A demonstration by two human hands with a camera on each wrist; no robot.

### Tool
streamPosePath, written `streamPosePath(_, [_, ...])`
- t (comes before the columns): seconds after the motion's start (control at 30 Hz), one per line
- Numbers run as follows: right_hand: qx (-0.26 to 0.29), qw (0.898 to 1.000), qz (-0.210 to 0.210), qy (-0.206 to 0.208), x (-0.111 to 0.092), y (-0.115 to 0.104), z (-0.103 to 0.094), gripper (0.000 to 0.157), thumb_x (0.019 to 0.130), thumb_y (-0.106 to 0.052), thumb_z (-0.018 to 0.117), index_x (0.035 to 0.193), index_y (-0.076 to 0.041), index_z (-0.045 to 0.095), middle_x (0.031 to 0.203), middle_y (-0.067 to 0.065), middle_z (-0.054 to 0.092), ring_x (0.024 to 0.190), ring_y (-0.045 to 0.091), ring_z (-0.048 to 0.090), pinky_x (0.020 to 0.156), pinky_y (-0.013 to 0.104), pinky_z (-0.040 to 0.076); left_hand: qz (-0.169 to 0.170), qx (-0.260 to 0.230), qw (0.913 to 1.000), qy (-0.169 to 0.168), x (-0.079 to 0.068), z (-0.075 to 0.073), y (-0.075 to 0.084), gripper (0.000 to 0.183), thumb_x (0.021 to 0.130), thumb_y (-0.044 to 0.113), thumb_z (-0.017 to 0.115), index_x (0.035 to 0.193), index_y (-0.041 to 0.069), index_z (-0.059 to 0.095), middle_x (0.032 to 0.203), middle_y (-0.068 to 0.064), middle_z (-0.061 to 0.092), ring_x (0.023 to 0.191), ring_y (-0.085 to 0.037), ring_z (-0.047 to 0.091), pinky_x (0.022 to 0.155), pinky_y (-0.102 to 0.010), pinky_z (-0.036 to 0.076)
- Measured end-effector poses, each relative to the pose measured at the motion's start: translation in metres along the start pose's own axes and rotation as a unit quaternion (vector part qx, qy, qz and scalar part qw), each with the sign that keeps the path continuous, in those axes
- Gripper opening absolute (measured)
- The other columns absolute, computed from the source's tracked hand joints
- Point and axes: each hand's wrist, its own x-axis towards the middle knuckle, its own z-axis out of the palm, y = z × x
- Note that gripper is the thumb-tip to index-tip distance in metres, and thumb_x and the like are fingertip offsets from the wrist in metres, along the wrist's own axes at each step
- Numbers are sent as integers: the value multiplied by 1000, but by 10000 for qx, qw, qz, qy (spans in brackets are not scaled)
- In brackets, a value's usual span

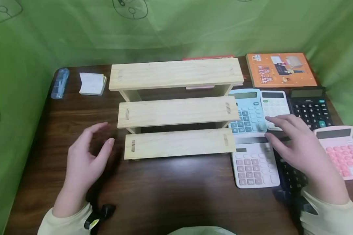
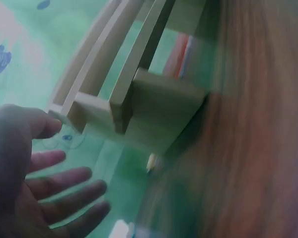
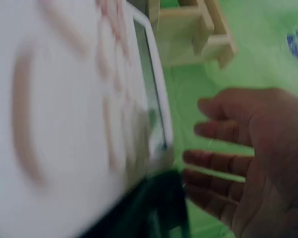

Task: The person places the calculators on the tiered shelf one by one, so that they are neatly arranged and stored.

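Observation:
A pale wooden three-step rack (image 1: 176,109) stands in the middle of the dark table. My left hand (image 1: 86,155) hovers left of the rack, its fingers relaxed and nothing in them; the left wrist view shows the rack's side (image 2: 164,106) beyond the spread fingers. On the right, my right hand (image 1: 300,145) is held above the calculators, fingers loosely bent and holding nothing. Around it lie a blue calculator (image 1: 247,112), a small white one (image 1: 273,104), a black calculator (image 1: 310,112), a pink calculator (image 1: 342,156) and a white calculator with mauve keys (image 1: 253,168). Another black calculator (image 1: 292,176) is partly hidden beneath that hand.
An orange box or book (image 1: 280,70) lies at the back right. At the back left are a blue translucent case (image 1: 60,83) and a stack of white paper (image 1: 92,83). Something red (image 1: 209,58) shows behind the rack. Green cloth (image 1: 179,36) surrounds the table (image 1: 176,192).

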Motion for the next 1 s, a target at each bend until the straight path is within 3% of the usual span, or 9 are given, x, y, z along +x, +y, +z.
streamPosePath(0.07, [-188, 9998, 83, 16, 0, -11, -2, 57, 82, -14, 76, 136, -14, 57, 120, 11, 59, 104, 31, 54, 80, 50, 44, -326, -553, 9972, -372, -2, 4, -2, 44, 91, 11, 66, 133, 17, 55, 118, -3, 65, 97, -18, 63, 79, -16, 51])
streamPosePath(0.17, [-467, 9987, 151, -165, -1, -25, -4, 62, 82, -21, 77, 139, -10, 53, 121, 17, 57, 104, 35, 53, 81, 55, 44, -835, -1375, 9819, -996, -2, 9, -7, 42, 95, 9, 61, 135, 16, 49, 113, -7, 65, 86, -20, 66, 67, -25, 58])
streamPosePath(0.3, [-802, 9883, 158, -1284, -3, -42, 0, 81, 84, -48, 72, 146, -6, 40, 138, 21, 45, 121, 42, 44, 90, 64, 43, -1229, -2007, 9605, -1484, -1, 14, -16, 42, 98, 11, 57, 137, 8, 41, 106, -15, 64, 78, -24, 66, 63, -34, 60])
streamPosePath(0.43, [-1028, 9724, 168, -2086, -4, -54, 10, 94, 83, -67, 61, 150, -6, 34, 151, 20, 31, 133, 43, 32, 95, 66, 41, -1419, -2579, 9386, -1799, -2, 20, -26, 43, 99, 11, 55, 137, 0, 38, 100, -16, 62, 77, -19, 62, 63, -30, 58])
streamPosePath(0.6, [-999, 9727, -31, -2094, -8, -66, 22, 93, 86, -65, 59, 149, -1, 33, 154, 20, 26, 138, 44, 22, 103, 66, 33, -1564, -3488, 9001, -2092, -6, 26, -34, 48, 98, 4, 56, 140, 1, 33, 94, -12, 61, 76, -15, 60, 62, -26, 56])
streamPosePath(0.8, [-963, 9768, -325, -1883, -17, -72, 30, 94, 85, -62, 62, 150, -1, 30, 154, 21, 24, 141, 45, 17, 111, 65, 20, -1509, -4231, 8589, -2461, -5, 31, -34, 43, 99, 5, 53, 136, 2, 32, 104, -22, 63, 81, -24, 66, 64, -39, 60])
streamPosePath(0.9, [-935, 9790, -332, -1779, -24, -75, 31, 98, 82, -64, 64, 152, -7, 28, 155, 21, 19, 139, 46, 15, 107, 69, 19, -1476, -4370, 8498, -2552, -3, 33, -32, 40, 99, 6, 53, 133, 0, 34, 106, -26, 62, 81, -27, 66, 64, -42, 60])
streamPosePath(1.0, [-1049, 9820, -178, -1559, -29, -79, 33, 100, 76, -69, 66, 152, -15, 30, 155, 18, 18, 138, 44, 17, 99, 71, 28, -1409, -4397, 8501, -2531, -1, 33, -30, 38, 99, 4, 53, 132, -1, 35, 106, -27, 62, 81, -28, 66, 64, -43, 60])
